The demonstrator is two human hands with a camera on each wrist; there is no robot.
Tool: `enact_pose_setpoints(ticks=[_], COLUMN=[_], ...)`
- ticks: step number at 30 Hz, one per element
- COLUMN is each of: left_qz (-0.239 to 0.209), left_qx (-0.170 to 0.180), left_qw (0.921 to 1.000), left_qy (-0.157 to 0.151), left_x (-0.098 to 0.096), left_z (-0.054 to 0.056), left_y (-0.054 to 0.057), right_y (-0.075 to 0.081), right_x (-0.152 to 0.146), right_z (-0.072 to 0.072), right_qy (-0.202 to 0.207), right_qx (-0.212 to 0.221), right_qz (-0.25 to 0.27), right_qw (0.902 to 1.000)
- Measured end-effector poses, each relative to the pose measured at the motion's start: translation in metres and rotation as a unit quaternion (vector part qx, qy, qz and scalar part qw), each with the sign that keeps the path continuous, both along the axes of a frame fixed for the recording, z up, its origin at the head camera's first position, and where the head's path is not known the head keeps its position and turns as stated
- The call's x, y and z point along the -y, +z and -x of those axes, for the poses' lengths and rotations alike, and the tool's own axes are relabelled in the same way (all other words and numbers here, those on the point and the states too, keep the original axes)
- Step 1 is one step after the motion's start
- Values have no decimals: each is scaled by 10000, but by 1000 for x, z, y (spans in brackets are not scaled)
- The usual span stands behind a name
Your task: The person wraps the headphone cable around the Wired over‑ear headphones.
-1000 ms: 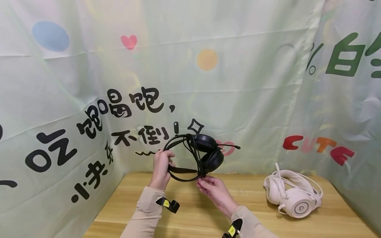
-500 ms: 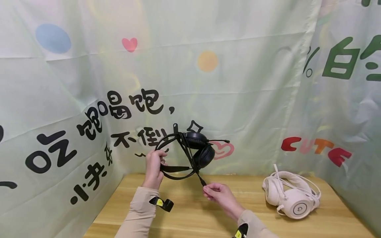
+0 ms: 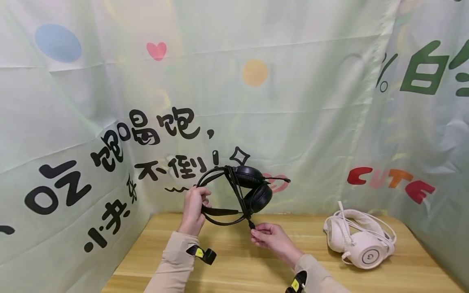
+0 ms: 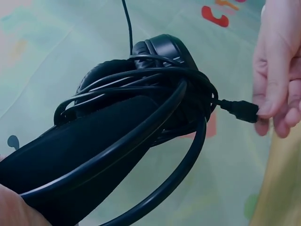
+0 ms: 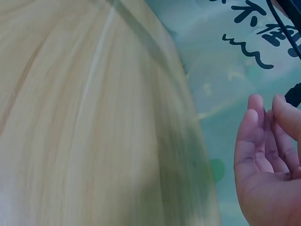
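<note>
A black headset (image 3: pixel 258 198) is held up above the table, its cable wound round the earcups and headband. My left hand (image 3: pixel 193 207) grips the headband at its left end, and its thumb side shows at the lower left corner of the left wrist view. With thumb and fingertips my right hand (image 3: pixel 272 240) pinches the black plug (image 4: pixel 242 111) at the cable's end, just below the earcups. The thin microphone boom (image 3: pixel 278 178) points right from the upper earcup. In the right wrist view only a bit of the plug (image 5: pixel 294 95) shows beyond the thumb.
A white headset (image 3: pixel 370 244) with its cable wrapped round it lies on the wooden table (image 3: pixel 227 264) at the right. A printed fabric curtain (image 3: pixel 300 134) hangs behind the table and along both sides.
My right hand has moved slightly right and down from the cable bundle, drawing the plug end out from the coil. The headset shifted left, then partly back right.
</note>
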State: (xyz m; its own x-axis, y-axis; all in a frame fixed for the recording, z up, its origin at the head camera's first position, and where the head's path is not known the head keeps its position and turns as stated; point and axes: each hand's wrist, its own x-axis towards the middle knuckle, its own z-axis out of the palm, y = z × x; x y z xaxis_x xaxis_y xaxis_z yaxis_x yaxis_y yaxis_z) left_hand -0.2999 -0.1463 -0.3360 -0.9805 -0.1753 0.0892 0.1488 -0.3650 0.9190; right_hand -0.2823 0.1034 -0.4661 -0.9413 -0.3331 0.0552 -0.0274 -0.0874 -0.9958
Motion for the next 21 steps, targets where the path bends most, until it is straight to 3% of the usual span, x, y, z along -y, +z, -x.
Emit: enact_pose_setpoints(ticks=[9, 21], left_qz=[174, 127], left_qx=[48, 167], left_qw=[9994, 9993], left_qy=[-283, -322], left_x=[-7, -7], left_z=[-5, -9], left_y=[-9, -15], right_y=[4, 4], right_x=[-3, -13], right_z=[-2, -9], right_qy=[93, 462], right_qx=[237, 383], right_qz=[193, 283], right_qw=[9995, 9978])
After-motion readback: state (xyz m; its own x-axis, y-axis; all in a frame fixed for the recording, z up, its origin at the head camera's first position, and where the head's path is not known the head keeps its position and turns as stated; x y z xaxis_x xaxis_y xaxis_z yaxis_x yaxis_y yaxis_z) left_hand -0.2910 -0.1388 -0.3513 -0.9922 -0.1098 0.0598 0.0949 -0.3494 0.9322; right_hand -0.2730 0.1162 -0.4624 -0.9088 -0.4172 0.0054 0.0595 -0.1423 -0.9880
